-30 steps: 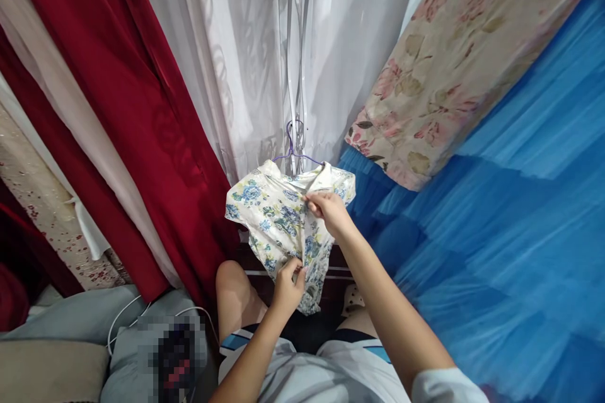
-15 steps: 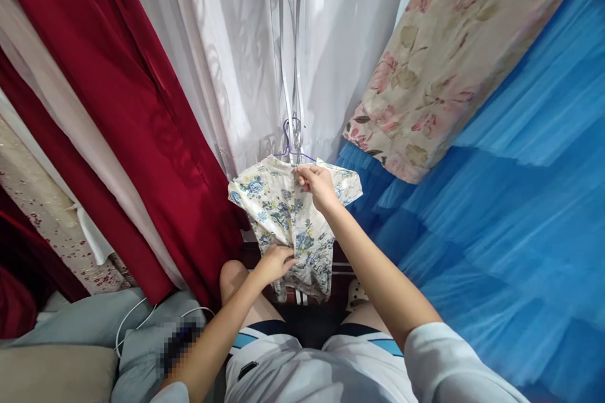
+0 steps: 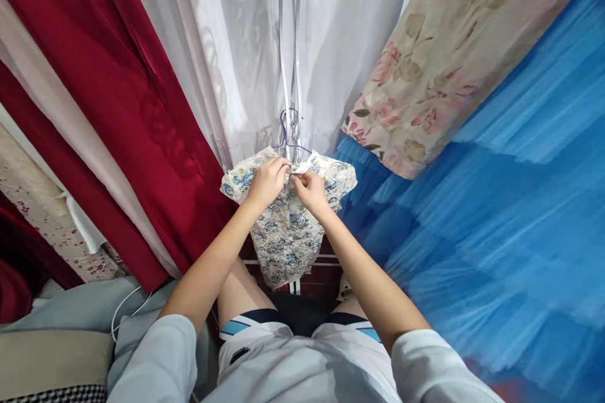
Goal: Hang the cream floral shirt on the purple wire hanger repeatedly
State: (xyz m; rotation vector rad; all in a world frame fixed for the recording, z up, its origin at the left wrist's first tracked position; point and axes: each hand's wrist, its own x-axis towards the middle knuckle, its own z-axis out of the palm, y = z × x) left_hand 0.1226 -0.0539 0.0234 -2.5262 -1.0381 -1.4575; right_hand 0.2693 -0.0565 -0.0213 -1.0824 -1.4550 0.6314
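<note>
The left hand and right hand are pinching the floral shirt at its neckline, fingertips closed. The shirt is hanging mid-view, a purple hanger showing at its twelve o'clock, blue tulle spreading at three.

Colour hangs all around my remote view.
I see red cloth left of white drapes, ruffled blue fabric at right, a grey cushion lower left, dark red floor.
</note>
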